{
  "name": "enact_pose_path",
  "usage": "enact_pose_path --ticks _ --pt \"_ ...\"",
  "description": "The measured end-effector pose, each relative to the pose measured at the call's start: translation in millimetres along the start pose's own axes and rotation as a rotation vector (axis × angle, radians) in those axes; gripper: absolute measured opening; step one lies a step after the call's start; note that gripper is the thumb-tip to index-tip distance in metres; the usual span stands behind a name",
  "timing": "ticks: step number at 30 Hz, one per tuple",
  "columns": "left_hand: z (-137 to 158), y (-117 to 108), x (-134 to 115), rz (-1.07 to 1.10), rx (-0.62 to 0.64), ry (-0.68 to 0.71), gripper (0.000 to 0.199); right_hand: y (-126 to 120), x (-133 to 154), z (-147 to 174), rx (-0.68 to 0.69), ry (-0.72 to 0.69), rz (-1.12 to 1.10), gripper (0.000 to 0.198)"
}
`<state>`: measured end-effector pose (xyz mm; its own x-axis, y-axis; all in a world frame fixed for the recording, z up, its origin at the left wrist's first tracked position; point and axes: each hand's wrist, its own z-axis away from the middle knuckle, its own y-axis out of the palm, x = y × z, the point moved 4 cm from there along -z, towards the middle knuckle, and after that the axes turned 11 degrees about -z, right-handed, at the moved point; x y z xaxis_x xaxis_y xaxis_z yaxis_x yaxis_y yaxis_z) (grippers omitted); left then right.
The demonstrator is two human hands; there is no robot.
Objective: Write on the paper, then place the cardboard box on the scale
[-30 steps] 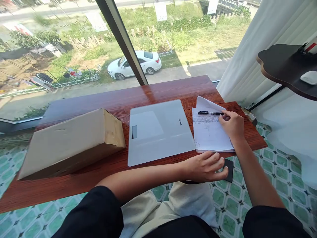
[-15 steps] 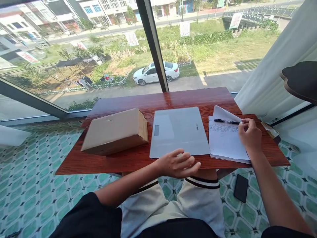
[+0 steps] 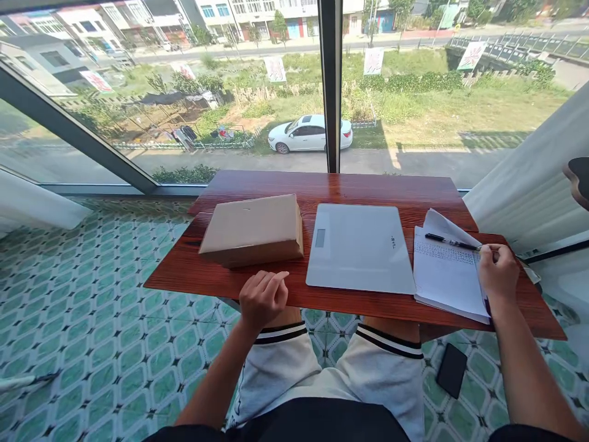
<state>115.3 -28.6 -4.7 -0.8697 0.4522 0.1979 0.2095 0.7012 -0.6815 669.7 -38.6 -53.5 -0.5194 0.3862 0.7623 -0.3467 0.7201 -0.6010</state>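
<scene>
Left hand (image 3: 262, 299) is hovering loosely curled and holding nothing at the near edge of the counter (image 3: 257, 184), just in front of the box (image 3: 253, 230), while the right hand (image 3: 498, 272) is resting on the paper (image 3: 446, 276) with fingers bent at the end of the pen (image 3: 451, 242), though a firm grip is hard to tell. Lying between box and paper is the scale (image 3: 359, 252), and a phone (image 3: 451, 370) is sitting on the floor (image 3: 92, 307) below
</scene>
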Motion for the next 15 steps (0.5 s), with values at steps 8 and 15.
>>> enact_pose_path --ticks 8,15 --pt "29.8 20.9 11.9 0.024 0.113 -0.216 0.014 -5.0 -16.2 -15.4 0.014 0.067 -0.073 0.011" --pt "36.0 19.0 25.1 0.108 0.059 -0.342 0.014 -11.0 41.3 6.3 -0.017 -0.125 -0.117 0.008"
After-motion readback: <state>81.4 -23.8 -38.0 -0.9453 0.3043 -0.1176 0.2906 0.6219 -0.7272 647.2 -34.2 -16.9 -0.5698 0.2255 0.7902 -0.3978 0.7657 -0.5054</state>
